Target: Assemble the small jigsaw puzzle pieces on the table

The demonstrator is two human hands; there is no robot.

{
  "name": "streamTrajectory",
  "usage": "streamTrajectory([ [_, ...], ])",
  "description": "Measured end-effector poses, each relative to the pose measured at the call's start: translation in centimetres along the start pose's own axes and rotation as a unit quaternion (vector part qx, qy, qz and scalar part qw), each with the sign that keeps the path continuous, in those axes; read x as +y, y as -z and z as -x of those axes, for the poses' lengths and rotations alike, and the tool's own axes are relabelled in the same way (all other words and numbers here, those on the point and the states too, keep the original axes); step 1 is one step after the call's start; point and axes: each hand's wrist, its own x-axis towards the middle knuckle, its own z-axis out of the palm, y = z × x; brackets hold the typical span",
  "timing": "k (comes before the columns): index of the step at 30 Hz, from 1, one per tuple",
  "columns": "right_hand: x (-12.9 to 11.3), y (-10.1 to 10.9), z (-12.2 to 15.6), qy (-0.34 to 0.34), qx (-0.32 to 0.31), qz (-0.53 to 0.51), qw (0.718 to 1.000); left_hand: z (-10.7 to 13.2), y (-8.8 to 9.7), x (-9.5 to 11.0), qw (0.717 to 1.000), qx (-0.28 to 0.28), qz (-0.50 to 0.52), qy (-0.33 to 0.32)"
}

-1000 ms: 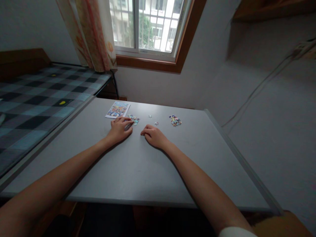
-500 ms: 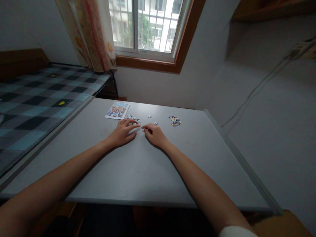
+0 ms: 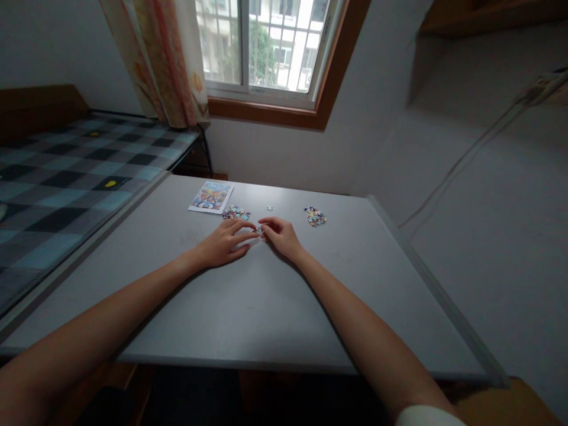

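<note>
My left hand [image 3: 225,241] lies on the grey table [image 3: 248,296], fingers stretched toward my right hand [image 3: 278,235]. Their fingertips meet at a small jigsaw piece [image 3: 258,230], which the right fingers pinch. Just beyond the left hand sits a small joined cluster of puzzle pieces [image 3: 236,213]. A coloured picture card [image 3: 211,197] lies behind that. A single loose piece [image 3: 269,208] lies past the hands. A heap of several loose pieces [image 3: 315,216] sits to the right of my right hand.
A bed with a blue checked cover [image 3: 66,183] runs along the table's left edge. A window [image 3: 266,50] with a patterned curtain [image 3: 155,59] is behind the table. A white wall with a cable [image 3: 465,154] borders the right side.
My left hand slid right, off the joined cluster. My right hand moved up and left to meet it, and the loose piece that lay beside it is now at the fingertips.
</note>
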Motion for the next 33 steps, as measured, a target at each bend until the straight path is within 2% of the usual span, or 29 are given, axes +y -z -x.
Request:
streamTrajectory([
  [5,0.25,0.22,-0.26,0.014,0.005,0.007,1.000,-0.03,-0.06,-0.14,0.999,0.025,-0.006,-0.034],
  [11,0.59,0.44,-0.41,0.012,0.009,0.004,1.000,-0.17,0.22,0.18,0.998,0.019,0.010,-0.064],
  [14,0.71,0.43,-0.47,0.013,0.009,-0.005,1.000,-0.27,0.26,0.33,0.996,0.034,0.021,-0.082],
  [20,0.68,0.33,-0.48,0.033,-0.008,-0.012,0.999,-0.08,0.04,0.16,0.995,0.073,0.010,-0.063],
  [26,0.45,0.36,-0.36,0.044,-0.020,0.006,0.999,0.16,-0.41,-0.26,0.996,0.049,0.001,-0.071],
  [33,0.47,0.53,-0.32,0.015,-0.029,-0.034,0.999,0.04,-0.31,-0.28,0.997,0.024,0.000,-0.069],
])
